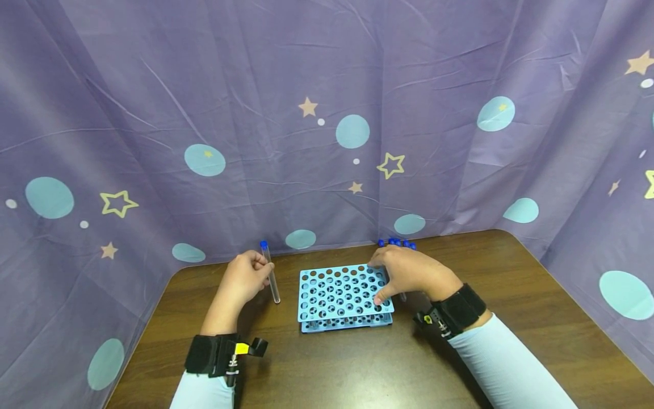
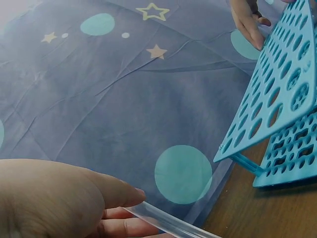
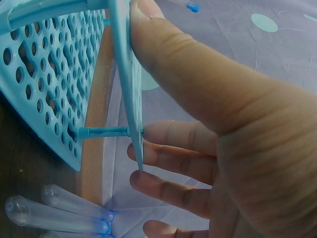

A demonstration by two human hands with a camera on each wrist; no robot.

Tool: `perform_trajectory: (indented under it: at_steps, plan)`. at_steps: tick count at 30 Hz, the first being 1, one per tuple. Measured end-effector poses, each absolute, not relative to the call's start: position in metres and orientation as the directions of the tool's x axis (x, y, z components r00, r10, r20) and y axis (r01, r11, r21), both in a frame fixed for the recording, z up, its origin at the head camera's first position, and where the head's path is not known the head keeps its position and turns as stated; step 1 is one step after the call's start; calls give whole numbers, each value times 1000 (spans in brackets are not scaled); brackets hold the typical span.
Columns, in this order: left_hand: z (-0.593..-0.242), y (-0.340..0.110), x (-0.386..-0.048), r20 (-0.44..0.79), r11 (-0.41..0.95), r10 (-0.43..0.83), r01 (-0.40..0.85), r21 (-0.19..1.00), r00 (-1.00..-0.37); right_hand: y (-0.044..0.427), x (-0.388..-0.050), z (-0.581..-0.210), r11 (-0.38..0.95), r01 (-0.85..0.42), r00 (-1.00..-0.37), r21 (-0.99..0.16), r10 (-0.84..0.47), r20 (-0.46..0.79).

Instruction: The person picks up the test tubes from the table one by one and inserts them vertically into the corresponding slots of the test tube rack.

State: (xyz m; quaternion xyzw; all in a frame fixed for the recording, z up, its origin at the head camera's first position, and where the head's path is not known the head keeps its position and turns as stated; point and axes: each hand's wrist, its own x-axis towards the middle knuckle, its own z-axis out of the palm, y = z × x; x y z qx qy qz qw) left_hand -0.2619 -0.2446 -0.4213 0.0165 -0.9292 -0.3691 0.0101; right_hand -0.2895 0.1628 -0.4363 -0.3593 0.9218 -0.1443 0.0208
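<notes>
Evidently, the left hand (image 1: 247, 276) pinches a slender, transparent test tube (image 1: 273, 287) between thumb and fingers, left of a rack and apart from it. In the head view, its long axis runs steeply from the blue cap (image 1: 263, 245) at top to the rounded end, lower and slightly rightward; contents cannot be determined. The rack (image 1: 335, 295) is smooth light-blue moulded material, two perforated tiers joined by posts, standing on the wood-grain tabletop (image 1: 332, 363). The right hand (image 1: 414, 272), moderately spread, grips its right end, thumb on the upper plate, fingertips at the edge. Beside it lie clear, blue-capped tubes (image 3: 54, 215), caps toward the curtain (image 1: 281, 85).
</notes>
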Motion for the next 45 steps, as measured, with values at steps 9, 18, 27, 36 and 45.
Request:
perform_trajectory:
  at_steps: [9, 18, 27, 36, 45]
  plan:
    - [-414, -240, -260, 90, 707, -24, 46, 706, -996, 163, -290, -434, 707, -650, -747, -277, -662, 62]
    - [-417, -233, -261, 228, 690, -41, 138, 711, -973, 166, -288, -435, 715, -636, -756, -291, -653, 49]
    - [-409, -224, -257, 379, 655, -62, 249, 713, -923, 165, -289, -436, 701, -652, -745, -287, -663, 72]
    - [-402, -219, -253, 439, 658, -62, 294, 693, -896, 163, -290, -436, 698, -652, -743, -295, -666, 68]
    - [-393, -214, -246, 479, 671, -62, 319, 670, -875, 164, -290, -437, 705, -644, -748, -296, -661, 54]
